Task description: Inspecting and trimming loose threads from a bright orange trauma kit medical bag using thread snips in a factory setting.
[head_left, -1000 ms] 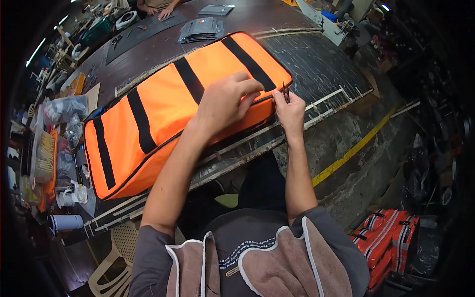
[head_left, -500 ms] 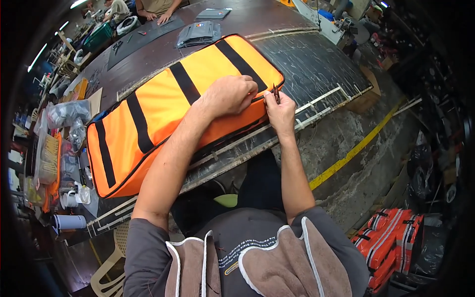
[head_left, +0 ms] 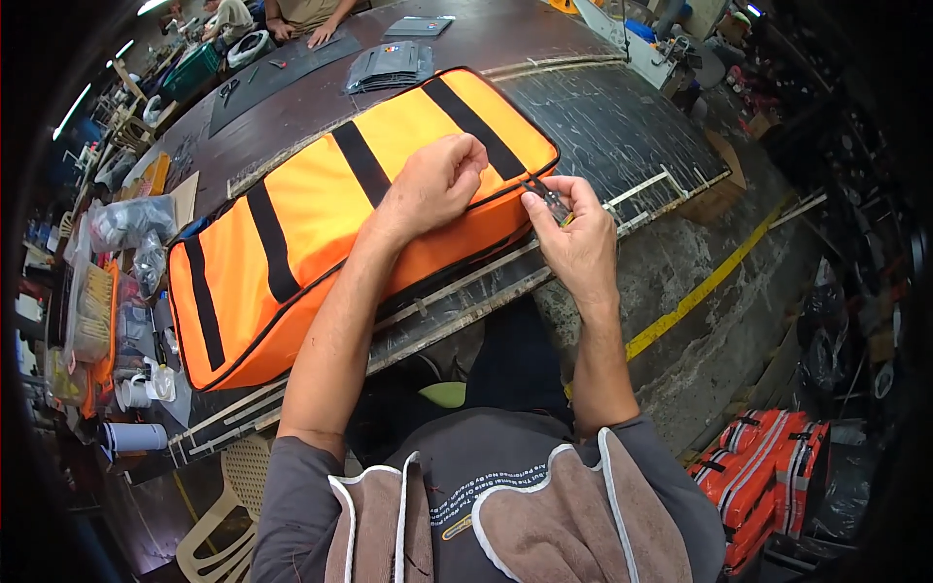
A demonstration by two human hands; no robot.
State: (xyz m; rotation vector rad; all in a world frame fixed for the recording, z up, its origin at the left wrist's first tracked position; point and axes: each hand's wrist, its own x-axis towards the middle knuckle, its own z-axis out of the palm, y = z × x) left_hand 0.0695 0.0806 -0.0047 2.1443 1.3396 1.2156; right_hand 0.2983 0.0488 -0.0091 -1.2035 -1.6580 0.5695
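A long orange bag [head_left: 316, 204] with black straps across its top and black piping lies on the table in front of me. My left hand [head_left: 434, 185] is above its near edge, fingers curled in; whatever they may pinch is too small or hidden. Close to the bag's right front corner, my right hand [head_left: 581, 238] grips a small pair of dark thread snips [head_left: 552, 201]. The snips' tips point toward the black piping, near the end of the rightmost strap [head_left: 473, 126].
Flat grey packets in clear plastic [head_left: 391, 66] lie on the table [head_left: 292, 102] beyond the bag. Across it, another person's hands [head_left: 321, 35] rest near a dark mat. Plastic bags and bins [head_left: 94, 311] crowd the left. Red-orange bags [head_left: 758, 476] stand on the floor at right.
My left hand has drawn back slightly to the left and up from the bag's edge. My right hand has shifted right and down, and the snips have turned to point up-left.
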